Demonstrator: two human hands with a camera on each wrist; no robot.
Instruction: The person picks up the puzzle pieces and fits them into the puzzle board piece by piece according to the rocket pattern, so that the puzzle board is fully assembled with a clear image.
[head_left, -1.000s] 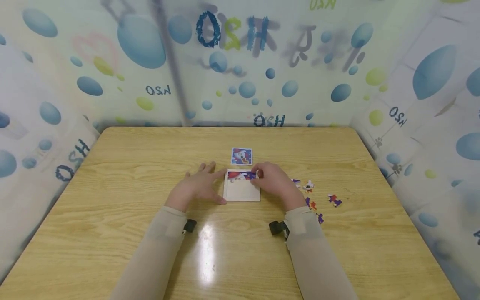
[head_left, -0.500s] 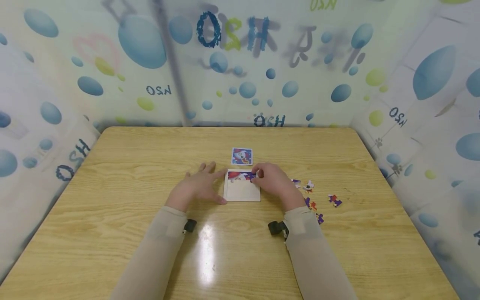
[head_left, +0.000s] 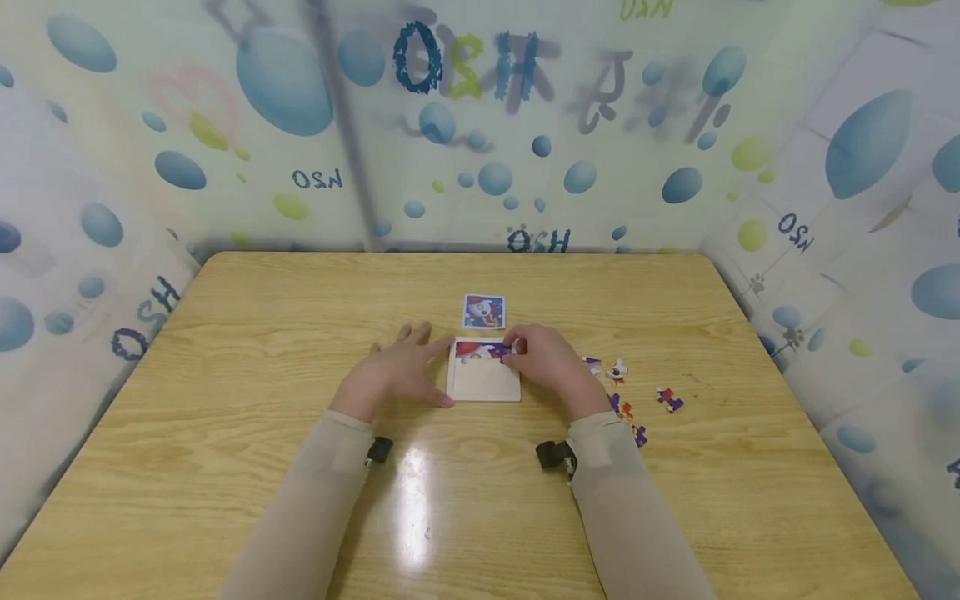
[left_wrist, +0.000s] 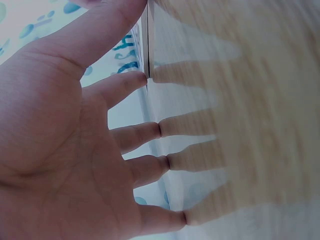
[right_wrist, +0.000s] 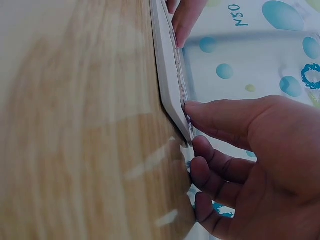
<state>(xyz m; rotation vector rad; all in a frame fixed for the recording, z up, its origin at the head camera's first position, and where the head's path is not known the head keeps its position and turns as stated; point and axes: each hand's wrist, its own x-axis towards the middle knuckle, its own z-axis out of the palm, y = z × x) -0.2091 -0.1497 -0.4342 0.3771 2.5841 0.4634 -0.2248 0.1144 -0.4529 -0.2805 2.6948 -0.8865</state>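
Observation:
A white puzzle tray (head_left: 486, 385) lies on the wooden table between both hands. Joined puzzle pieces (head_left: 476, 350) in red, white and purple fill a strip along its far side; the near part shows bare board. My left hand (head_left: 399, 368) spreads at the tray's left side, thumb at the near corner and index finger at the far one. In the left wrist view, the other straight fingertips (left_wrist: 172, 162) touch the tabletop. My right hand (head_left: 551, 360) pinches a purple puzzle piece (head_left: 507, 351) at the tray's far right corner, thumb tip (right_wrist: 192, 107) on the tray face, other fingers curled beside it.
A small picture card (head_left: 483, 312) with a white cartoon figure lies just beyond the tray. Several loose puzzle pieces (head_left: 617, 372) are scattered right of the right hand, one (head_left: 670, 399) farther out. A patterned curtain (head_left: 495, 179) stands behind the table (head_left: 300, 287).

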